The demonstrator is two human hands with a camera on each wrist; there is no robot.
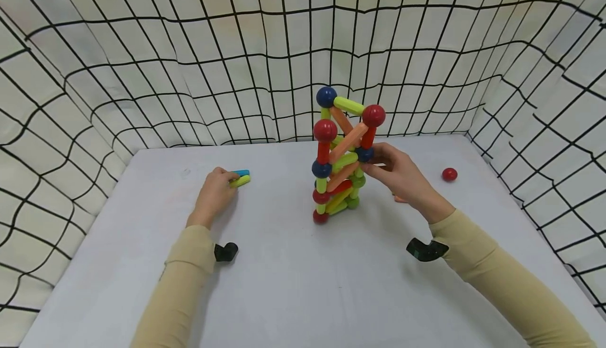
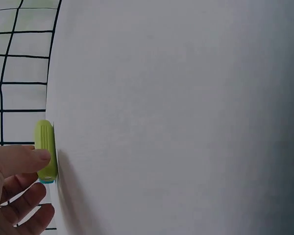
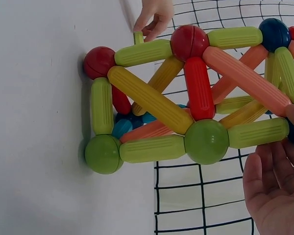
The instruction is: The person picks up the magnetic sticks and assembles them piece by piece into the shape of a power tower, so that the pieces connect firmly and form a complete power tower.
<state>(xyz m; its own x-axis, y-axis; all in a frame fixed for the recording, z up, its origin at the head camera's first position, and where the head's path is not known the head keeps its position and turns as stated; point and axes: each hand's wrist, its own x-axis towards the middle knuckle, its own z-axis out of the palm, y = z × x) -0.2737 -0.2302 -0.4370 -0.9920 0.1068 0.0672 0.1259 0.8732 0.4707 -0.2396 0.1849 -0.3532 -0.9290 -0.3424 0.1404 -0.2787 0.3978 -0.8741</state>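
A tall tower (image 1: 347,141) of coloured sticks and balls stands right of centre, several levels high, with red and blue balls on top. My right hand (image 1: 397,172) holds it by a dark blue ball (image 1: 364,154) on its right side, thumb and fingers at the ball. In the right wrist view, green balls (image 3: 207,142) and a yellow diagonal stick (image 3: 149,100) show lower down the tower. Away to the left, my left hand (image 1: 216,195) pinches a lime-green stick (image 2: 45,147) close over the table, its thumb flat on it. A blue stick (image 1: 241,172) lies right alongside.
A loose red ball (image 1: 449,174) lies on the white table (image 1: 303,285) at the right. Part of an orange stick (image 1: 400,199) shows beneath my right hand. Black wire mesh (image 1: 265,53) over pale cloth stands round the back and sides.
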